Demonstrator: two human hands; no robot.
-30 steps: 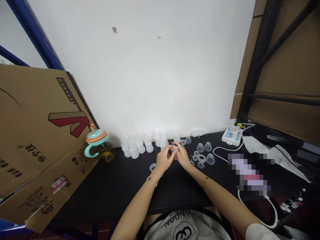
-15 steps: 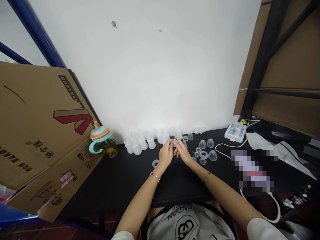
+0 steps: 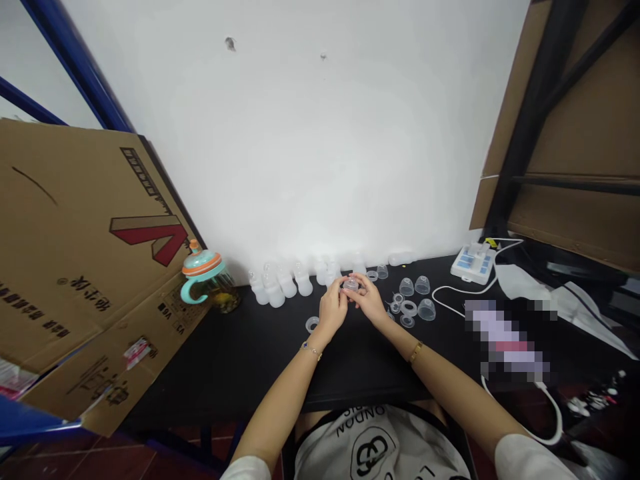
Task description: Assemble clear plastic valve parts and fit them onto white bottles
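Observation:
Between my two hands is a clear baby bottle nipple, its tip pointing up, over the middle of the black table. My left hand pinches it from the left, and my right hand grips it from the right. Whether a collar ring is fitted round its base is hidden by my fingers. A translucent ring lies just left of my left hand. Right of my right hand are clear dome caps, a loose collar ring and small nipple parts.
Several white baby bottles stand along the wall at the back left. A teal-lidded jug stands beside a large cardboard box. A power strip with a white cable and a pixelated object lie to the right.
My right fingers have shifted round the nipple, and its tip now shows upright between my hands. The view has moved slightly; the things on the table stay put.

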